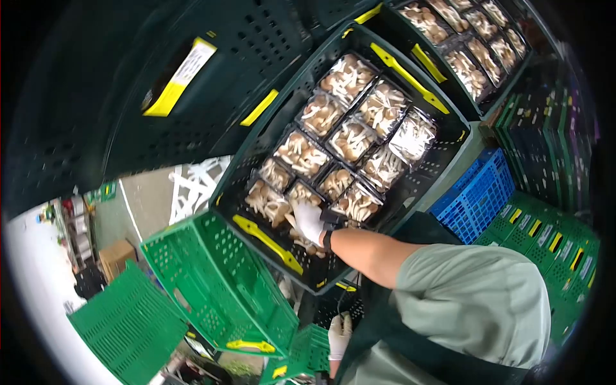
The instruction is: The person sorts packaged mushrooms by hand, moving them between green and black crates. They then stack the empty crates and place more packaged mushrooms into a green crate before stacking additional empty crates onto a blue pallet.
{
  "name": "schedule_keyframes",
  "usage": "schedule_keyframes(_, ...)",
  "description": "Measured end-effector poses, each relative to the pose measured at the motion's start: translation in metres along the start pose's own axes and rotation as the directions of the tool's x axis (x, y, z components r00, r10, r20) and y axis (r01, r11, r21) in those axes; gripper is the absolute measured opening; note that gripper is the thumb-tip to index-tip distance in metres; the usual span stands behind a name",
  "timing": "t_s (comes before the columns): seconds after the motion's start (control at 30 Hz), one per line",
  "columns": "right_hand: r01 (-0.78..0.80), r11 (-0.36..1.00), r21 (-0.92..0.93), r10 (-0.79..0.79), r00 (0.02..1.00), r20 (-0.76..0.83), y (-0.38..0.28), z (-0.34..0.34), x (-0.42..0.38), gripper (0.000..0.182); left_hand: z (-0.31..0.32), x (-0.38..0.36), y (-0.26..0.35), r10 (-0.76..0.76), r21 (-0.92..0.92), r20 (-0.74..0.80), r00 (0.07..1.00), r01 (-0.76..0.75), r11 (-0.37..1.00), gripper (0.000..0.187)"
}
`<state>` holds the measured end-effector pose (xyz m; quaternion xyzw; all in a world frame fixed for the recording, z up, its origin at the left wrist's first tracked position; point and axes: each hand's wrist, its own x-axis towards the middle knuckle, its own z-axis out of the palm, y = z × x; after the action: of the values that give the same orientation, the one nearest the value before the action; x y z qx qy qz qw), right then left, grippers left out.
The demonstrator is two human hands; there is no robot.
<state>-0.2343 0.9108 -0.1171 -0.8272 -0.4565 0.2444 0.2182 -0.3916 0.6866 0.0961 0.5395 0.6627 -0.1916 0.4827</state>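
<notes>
"Mushroom packs (300,154): where are they?"

"Inside a dark crate (449,151), side by side in rows, from the upper right short edge with its yellow handle (410,78) down to the lower left one. Some have a shiny, film-like top, most clearly the one towards the right corner."

"And the hands?"

"Both wear white gloves. The right hand (309,221) reaches in near the crate's lower left edge, fingers bent down over the mushrooms there. I can't tell whether they grip anything. A black band (328,240) circles that wrist. The left hand (339,337) is outside, below the crate's bottom corner, fingers close together by a thin dark cord (340,307); whether it holds that, I can't tell."

"What's around the crate?"

"Another crate past the upper right edge, with more packs (470,76). Along the upper left side stands a large dark crate (212,131) with a yellow and white label (183,77). A tilted green crate (212,263) is beside the lower left edge. Off to the right are a blue crate (475,205) and stacked green crates (539,237)."

"And the room?"

"A grey-brown floor (151,199) with a white line, a cardboard box (117,258), and a cluttered shelf (78,224) at the far left."
</notes>
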Motion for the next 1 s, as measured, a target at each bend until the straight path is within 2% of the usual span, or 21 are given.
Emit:
schedule_keyframes(0.03,-0.044,0.997,0.058,0.041,0.998,0.054,0.002,0.004,0.004,0.044,-0.008,0.014,0.015,0.017,0.020,0.013,1.000,-0.018,1.000,0.022)
schedule_keyframes(0.1,-0.101,0.979,0.176,0.077,0.988,0.137,0.005,0.010,0.004,0.033,-0.016,0.032,0.053,0.437,-0.004,-0.333,0.835,-0.465,0.885,0.013)
schedule_keyframes(0.2,-0.089,0.968,0.233,0.024,0.963,0.270,0.010,-0.012,0.013,0.032,-0.054,0.055,0.103,0.282,-0.145,-0.379,0.881,-0.357,0.923,0.011)
schedule_keyframes(0.27,-0.073,0.941,0.329,-0.041,0.944,0.329,0.007,-0.053,0.024,0.033,-0.080,0.071,0.126,0.298,-0.080,-0.628,0.719,-0.441,0.894,0.015)
schedule_keyframes(0.3,-0.089,0.934,0.346,-0.042,0.935,0.352,0.005,-0.085,0.027,0.034,-0.086,0.087,0.123,0.208,-0.232,-0.739,0.641,-0.532,0.814,0.015)
schedule_keyframes(0.33,-0.099,0.927,0.362,-0.046,0.927,0.371,0.004,-0.116,0.031,0.035,-0.100,0.091,0.140,0.053,-0.421,-0.713,0.699,-0.488,0.765,0.014)
schedule_keyframes(0.43,-0.158,0.847,0.508,-0.028,0.940,0.340,0.025,-0.238,0.030,0.029,-0.117,0.134,0.179,0.045,-0.565,-0.692,0.721,-0.578,0.589,0.020)
schedule_keyframes(0.47,0.182,0.924,0.337,-0.218,0.973,0.071,0.066,-0.235,0.026,0.025,-0.112,0.156,0.195,0.055,-0.609,-0.652,0.756,-0.566,0.556,0.024)
schedule_keyframes(0.5,0.421,0.901,0.103,-0.412,0.906,-0.097,0.079,-0.291,0.024,0.018,-0.109,0.174,0.213,0.144,-0.685,-0.515,0.845,-0.506,0.524,0.025)
schedule_keyframes(0.53,0.478,0.878,-0.029,-0.476,0.862,-0.178,0.106,-0.329,0.019,0.015,-0.099,0.200,0.224,0.247,-0.720,-0.422,0.872,-0.488,0.494,0.027)
schedule_keyframes(0.57,0.187,0.981,0.053,-0.178,0.973,-0.147,0.128,-0.357,0.005,0.018,-0.087,0.219,0.250,0.292,-0.736,-0.321,0.901,-0.431,0.522,0.027)
schedule_keyframes(0.6,0.178,0.971,-0.160,-0.207,0.961,-0.184,0.142,-0.401,0.001,0.011,-0.071,0.248,0.266,0.344,-0.764,-0.248,0.906,-0.401,0.505,0.026)
schedule_keyframes(0.63,0.044,0.999,0.007,-0.039,0.950,-0.310,0.167,-0.422,-0.009,0.010,-0.057,0.268,0.287,0.387,-0.744,-0.219,0.896,-0.410,0.527,0.026)
schedule_keyframes(0.67,-0.142,0.958,0.248,0.234,0.887,-0.398,0.176,-0.444,-0.014,0.014,-0.040,0.283,0.311,0.399,-0.688,-0.235,0.886,-0.442,0.575,0.024)
schedule_keyframes(0.7,-0.185,0.961,0.204,0.261,0.847,-0.463,0.194,-0.460,-0.023,0.014,-0.014,0.332,0.318,0.441,-0.528,-0.301,0.846,-0.532,0.661,0.021)
schedule_keyframes(0.73,-0.232,0.959,0.162,0.283,0.801,-0.528,0.215,-0.473,-0.036,0.013,-0.002,0.332,0.347,0.582,-0.186,-0.477,0.659,-0.722,0.666,0.019)
schedule_keyframes(0.8,-0.335,0.929,0.156,0.366,0.783,-0.503,0.250,-0.494,-0.065,0.019,0.012,0.324,0.395,0.815,0.333,-0.489,0.311,-0.797,0.504,0.018)
schedule_keyframes(0.87,-0.316,0.942,0.117,0.322,0.744,-0.585,0.263,-0.492,-0.079,0.018,0.042,0.325,0.415,0.902,0.466,-0.244,0.357,-0.773,0.432,0.025)
schedule_keyframes(0.9,-0.367,0.913,0.179,0.402,0.727,-0.556,0.265,-0.488,-0.085,0.018,0.057,0.326,0.419,0.931,0.603,-0.275,0.239,-0.712,0.360,0.035)
schedule_keyframes(0.93,-0.415,0.878,0.240,0.477,0.706,-0.523,0.264,-0.483,-0.089,0.019,0.064,0.320,0.422,0.941,0.647,-0.259,0.216,-0.685,0.335,0.038)
schedule_keyframes(1.0,-0.446,0.859,0.252,0.510,0.697,-0.505,0.272,-0.468,-0.096,0.018,0.079,0.318,0.419,0.955,0.615,-0.110,0.275,-0.736,0.283,0.032)
